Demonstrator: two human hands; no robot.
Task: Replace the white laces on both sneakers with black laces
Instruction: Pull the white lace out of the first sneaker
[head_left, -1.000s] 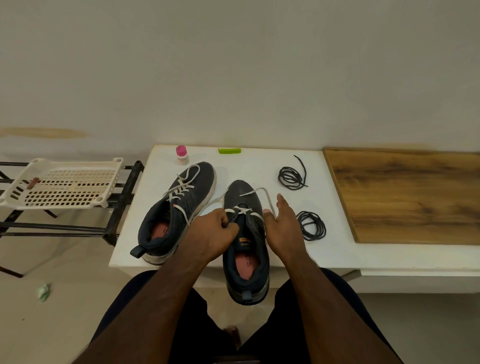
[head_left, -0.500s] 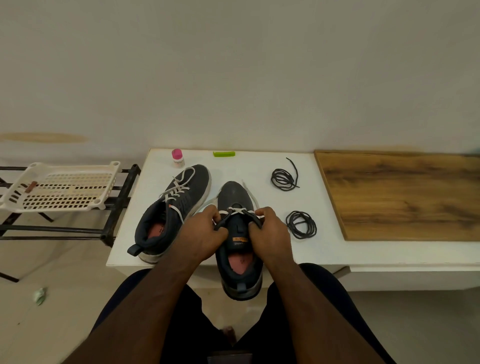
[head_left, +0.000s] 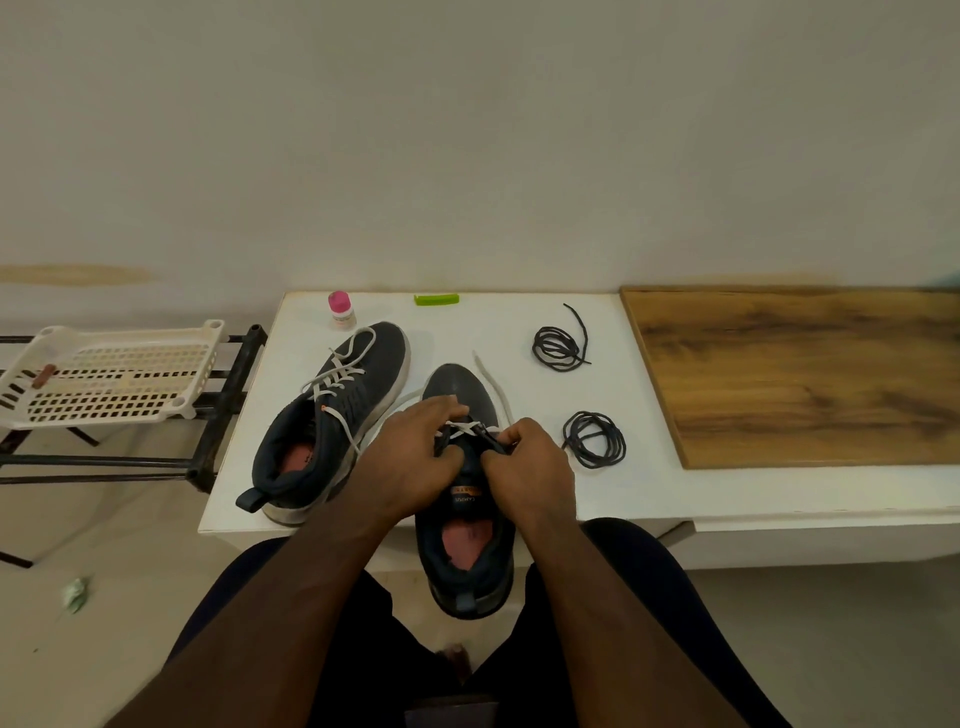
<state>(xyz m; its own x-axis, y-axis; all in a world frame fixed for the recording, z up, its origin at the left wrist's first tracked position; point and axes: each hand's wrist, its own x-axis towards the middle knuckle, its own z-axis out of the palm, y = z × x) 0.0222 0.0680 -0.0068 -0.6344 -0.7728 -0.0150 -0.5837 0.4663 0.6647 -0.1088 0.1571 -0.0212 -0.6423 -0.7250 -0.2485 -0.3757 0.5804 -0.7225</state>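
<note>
The nearer sneaker (head_left: 470, 525) sits at the lower centre of the frame, toe pointing away, its heel hanging past the front edge of the white surface (head_left: 519, 322). Its white lace (head_left: 491, 387) is partly undone: one loose end trails up past the right side of the toe, and a few crossings remain over the tongue. The left hand (head_left: 415, 457) rests on the left side of the shoe with its fingers (head_left: 441, 410) curled over the lacing area, pinching the lace or the eyelet edge there. The right hand (head_left: 530, 467) grips from the right side, its fingers curled and pinching at the crossings; whether they hold lace or the shoe's upper, I cannot tell.

The second sneaker (head_left: 332, 421) lies just left of the first, angled toward the upper right, still threaded with its own white lace (head_left: 337, 374). Right of the held shoe, two coiled black laces lie on the surface: the near black lace (head_left: 595, 439) just beside the right hand, and the far black lace (head_left: 558, 345) above it, one end straying upward.

Along the back edge of the surface stand a small pink-capped bottle (head_left: 342, 310) and a green object (head_left: 436, 299). A wooden board (head_left: 800, 374) covers the right side of the frame. At the left, a white perforated tray (head_left: 109, 376) rests on a black metal rack (head_left: 228, 405). A crumpled scrap (head_left: 75, 592) lies on the floor at lower left.
</note>
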